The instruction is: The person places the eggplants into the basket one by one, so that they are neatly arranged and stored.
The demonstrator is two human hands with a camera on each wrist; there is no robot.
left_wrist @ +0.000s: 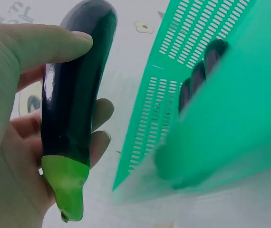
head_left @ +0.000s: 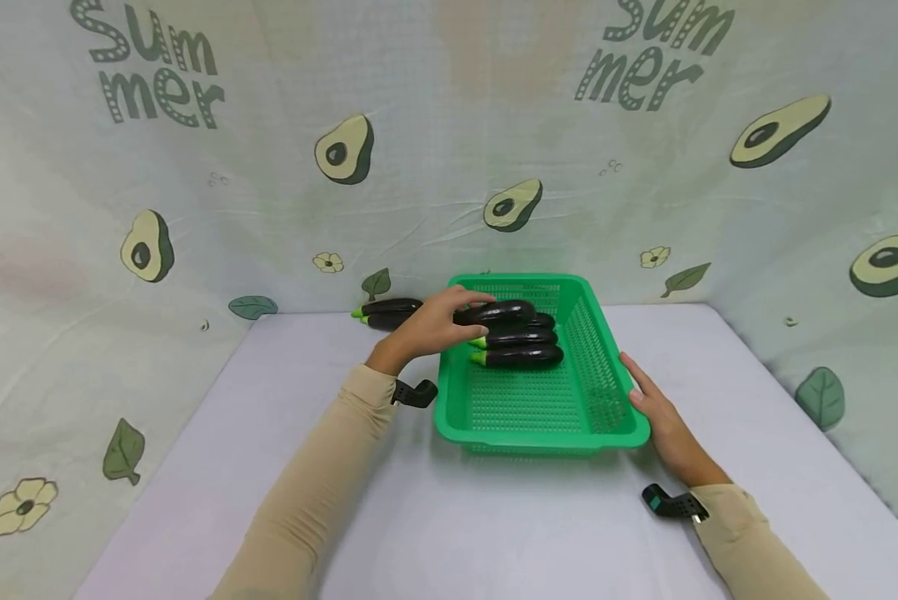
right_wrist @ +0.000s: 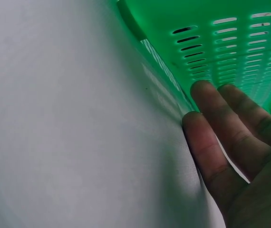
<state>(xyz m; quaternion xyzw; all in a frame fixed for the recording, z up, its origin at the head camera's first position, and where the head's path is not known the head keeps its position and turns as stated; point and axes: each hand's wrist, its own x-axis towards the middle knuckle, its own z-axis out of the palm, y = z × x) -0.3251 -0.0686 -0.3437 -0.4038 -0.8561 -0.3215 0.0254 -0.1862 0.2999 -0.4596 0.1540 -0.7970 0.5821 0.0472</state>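
From my end, the relation that matters is between the glossy, dark purple, long eggplant with a green cap (head_left: 505, 312) and the green perforated plastic basket (head_left: 531, 442): in the head view, right of centre, the eggplant overlaps the basket's upper left part, its long axis running roughly left to right. The left hand (head_left: 436, 323) has it clamped between thumb and curled fingers, blunt purple end pointing right (the left wrist view shows the green end that the hand hides from above). I can't judge how high it is held.

The right hand (head_left: 666, 427) is farther from it, at the basket's right side, fingers extended and touching the outer wall, gripping no eggplant.

Inside the basket I count three similar eggplants (head_left: 524, 357), side by side, nearly parallel to the held one. Two more eggplants (head_left: 391, 307) lie on the white table (head_left: 509, 525), left of the basket's far corner.
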